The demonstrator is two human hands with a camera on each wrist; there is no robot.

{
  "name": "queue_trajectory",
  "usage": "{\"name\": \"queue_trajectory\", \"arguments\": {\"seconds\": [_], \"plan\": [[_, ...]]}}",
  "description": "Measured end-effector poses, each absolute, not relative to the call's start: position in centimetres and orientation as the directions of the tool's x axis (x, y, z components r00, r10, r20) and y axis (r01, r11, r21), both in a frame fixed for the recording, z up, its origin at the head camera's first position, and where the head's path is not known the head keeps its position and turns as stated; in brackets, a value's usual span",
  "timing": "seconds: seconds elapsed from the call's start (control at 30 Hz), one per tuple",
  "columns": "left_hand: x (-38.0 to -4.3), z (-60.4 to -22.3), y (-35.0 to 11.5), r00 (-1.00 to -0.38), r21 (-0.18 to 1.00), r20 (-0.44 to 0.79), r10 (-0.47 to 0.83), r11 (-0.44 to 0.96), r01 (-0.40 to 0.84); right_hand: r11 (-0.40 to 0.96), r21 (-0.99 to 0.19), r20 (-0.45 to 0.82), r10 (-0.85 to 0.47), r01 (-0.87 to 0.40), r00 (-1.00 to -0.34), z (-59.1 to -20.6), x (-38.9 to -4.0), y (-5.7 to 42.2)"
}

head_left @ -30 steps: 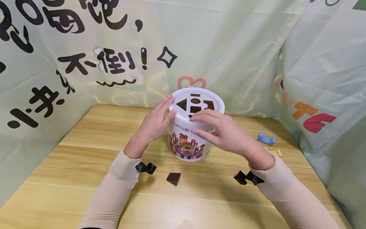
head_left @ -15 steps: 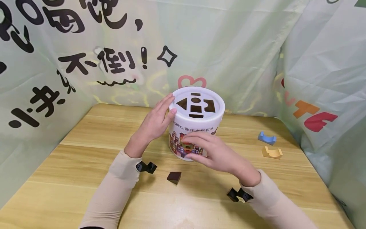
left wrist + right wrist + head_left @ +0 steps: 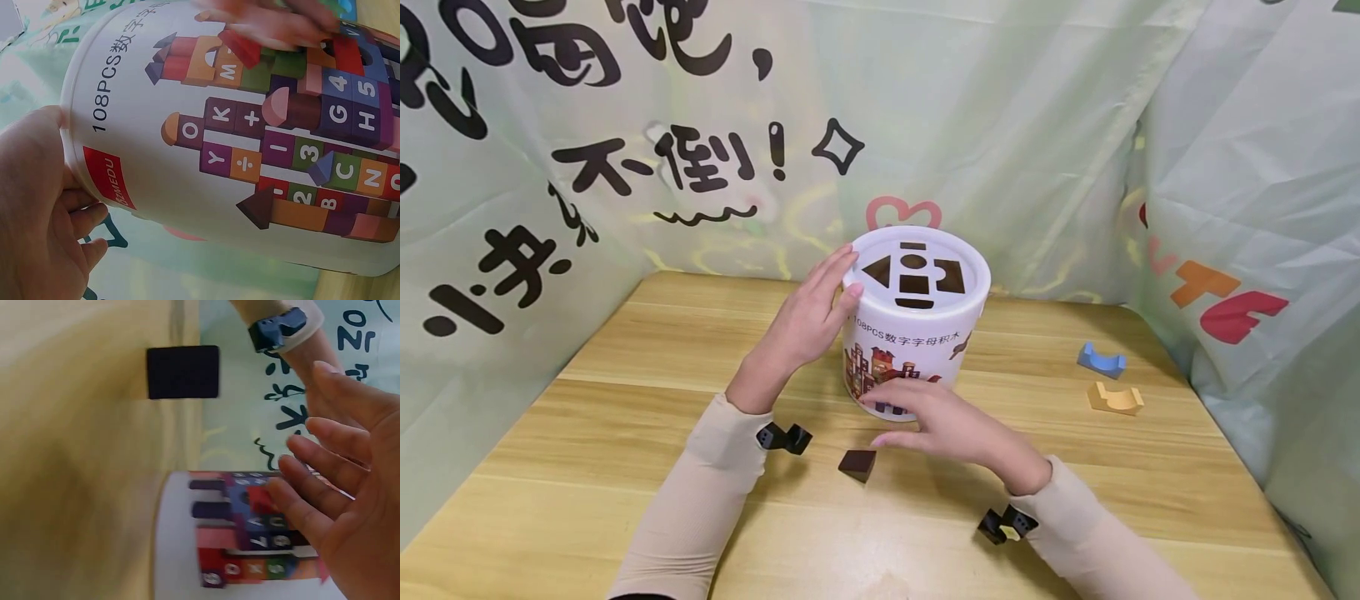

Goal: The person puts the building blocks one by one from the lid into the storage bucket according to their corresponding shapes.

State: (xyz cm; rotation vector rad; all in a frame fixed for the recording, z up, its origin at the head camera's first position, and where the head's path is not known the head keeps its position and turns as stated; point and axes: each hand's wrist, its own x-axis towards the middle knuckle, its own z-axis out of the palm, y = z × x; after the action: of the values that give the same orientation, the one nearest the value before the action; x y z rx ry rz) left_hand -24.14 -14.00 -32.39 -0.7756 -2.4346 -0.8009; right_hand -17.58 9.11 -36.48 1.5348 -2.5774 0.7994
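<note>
A white lidded bucket of toy blocks (image 3: 970,312) stands upright, its lid cut with shaped holes. At its left rim rests my left hand (image 3: 801,325), fingers fairly straight along the side; the left wrist view shows the same hand (image 3: 44,206) touching the rim. My right hand (image 3: 943,421) is in front of the bucket's lower side, fingers extended and holding nothing. Just left of its thumb lies a dark brown wedge-shaped block (image 3: 857,465) on the table. In the right wrist view this dark block (image 3: 183,372) lies apart from the spread fingers.
At the right of the wooden table (image 3: 625,367) lie a blue arch-shaped block (image 3: 1101,361) and a yellow one (image 3: 1115,400). Printed cloth (image 3: 1037,150) hangs behind and at both sides. A small black camera sits on each wrist.
My right hand has moved down from near the bucket's lid toward the dark block on the table. The left hand has stayed at the rim.
</note>
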Motion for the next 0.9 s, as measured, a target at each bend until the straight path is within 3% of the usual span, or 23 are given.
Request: {"name": "queue_trajectory", "arguments": {"seconds": [0.47,0.6,0.8,0.9], "plan": [[-23.9,-32.2,-14.0,-0.751,0.406,0.559,0.35,0.674,0.617,0.495,-0.43,-0.005,-0.838,-0.755,-0.546,-39.1,-17.1,7.8],[-23.9,-32.3,-13.9,-0.754,0.413,0.555,0.351,0.671,0.616,0.471,-0.419,-0.017,-0.859,-0.776,-0.512,-39.7,-17.0,7.5],[-23.9,-32.4,-13.8,-0.754,0.419,0.555,0.35,0.666,0.618,0.377,-0.365,0.007,-0.913,-0.852,-0.407,-40.6,-16.9,7.3],[-23.8,-32.4,-13.8,-0.757,0.423,0.552,0.349,0.665,0.616,0.371,-0.374,0.004,-0.916,-0.85,-0.402,-40.9,-16.8,7.2]]}}
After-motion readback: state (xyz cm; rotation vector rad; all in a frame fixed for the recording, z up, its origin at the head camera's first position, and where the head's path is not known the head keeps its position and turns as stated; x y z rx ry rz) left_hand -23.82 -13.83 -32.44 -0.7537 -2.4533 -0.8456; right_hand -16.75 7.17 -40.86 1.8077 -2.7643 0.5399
